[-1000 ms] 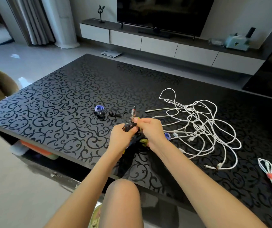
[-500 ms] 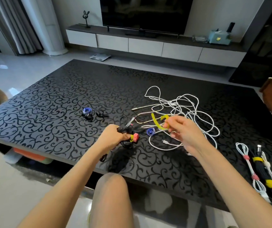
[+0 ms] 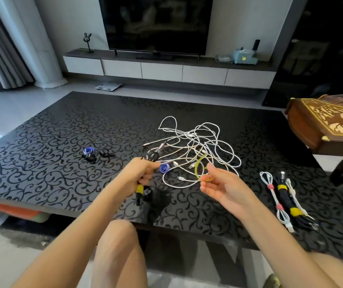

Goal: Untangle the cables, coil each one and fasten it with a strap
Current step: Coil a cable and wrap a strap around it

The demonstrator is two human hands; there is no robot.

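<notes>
While raised above the table, left hand gripping black cable, right hand palm-up, pinching yellow strap.

The left hand and right hand, forearms and knees are bare.

I sit at a black scroll-patterned table facing a dark television over a white cabinet bearing a rabbit figurine, with a scale on the floor and an inlaid wooden instrument to my right.

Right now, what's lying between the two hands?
Head view: a rolled blue strap and white cable loops, between left hand and right hand.
</notes>
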